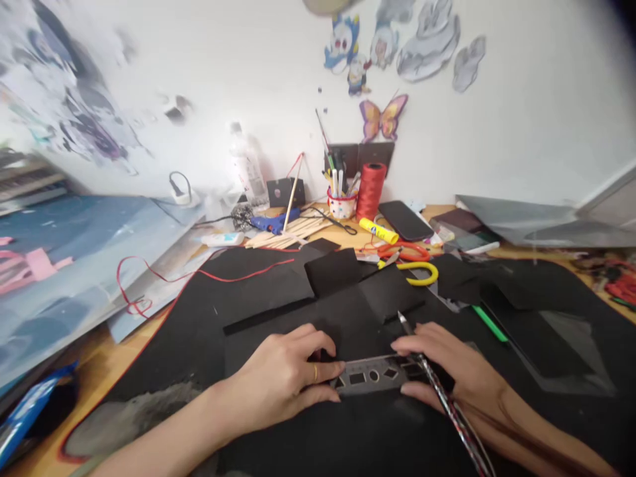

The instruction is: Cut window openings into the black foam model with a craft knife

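Observation:
A clear stencil ruler [373,375] with cut-out shapes lies across black paper [348,315] in front of me. My left hand [283,371], with a ring on one finger, is closed with thumb and fingertips on the ruler's left end. At the other end, my right hand [442,364] has thumb and fingers about the ruler. Tucked in that same hand is a pen [440,391] with a patterned barrel, its tip pointing away from me and off the paper. Part of the ruler's right end is hidden by the fingers.
Yellow-handled scissors [422,273], a yellow glue stick [378,230] and a red thread spool [371,192] lie or stand beyond the paper. Further left are a blue glue gun [273,222], wooden sticks [298,232] and a red ribbon [223,275]. A green stick [489,323] lies right.

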### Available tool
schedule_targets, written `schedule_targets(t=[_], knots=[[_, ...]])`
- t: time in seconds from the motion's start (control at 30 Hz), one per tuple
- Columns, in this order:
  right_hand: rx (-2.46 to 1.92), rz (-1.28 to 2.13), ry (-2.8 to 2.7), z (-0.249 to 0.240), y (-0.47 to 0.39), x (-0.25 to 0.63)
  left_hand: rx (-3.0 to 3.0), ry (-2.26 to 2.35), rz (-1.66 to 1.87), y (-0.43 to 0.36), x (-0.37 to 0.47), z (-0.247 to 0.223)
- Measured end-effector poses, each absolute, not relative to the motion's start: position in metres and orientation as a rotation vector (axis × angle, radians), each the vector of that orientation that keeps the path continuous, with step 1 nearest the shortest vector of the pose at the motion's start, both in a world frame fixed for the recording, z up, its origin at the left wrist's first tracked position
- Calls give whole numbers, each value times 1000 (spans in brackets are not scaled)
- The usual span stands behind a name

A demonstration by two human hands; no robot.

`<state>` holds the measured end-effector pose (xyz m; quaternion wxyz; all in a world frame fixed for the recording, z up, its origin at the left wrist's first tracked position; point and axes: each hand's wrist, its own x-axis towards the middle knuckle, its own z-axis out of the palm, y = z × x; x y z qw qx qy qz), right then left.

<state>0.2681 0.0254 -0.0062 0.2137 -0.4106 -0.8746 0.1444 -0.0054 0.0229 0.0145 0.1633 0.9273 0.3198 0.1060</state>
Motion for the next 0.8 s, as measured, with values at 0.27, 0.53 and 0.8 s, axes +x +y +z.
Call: schedule_targets(t=[0.27,0.53,0.8], knots=[[-1019,185,-2475,-5,37,281,2885,895,256,21,-9,15],[-1085,59,-2469,-11,41,295,3145,942,245,24,-27,12],[-1123,325,-2419,2,31,283,3084,996,415,28,-26,11]])
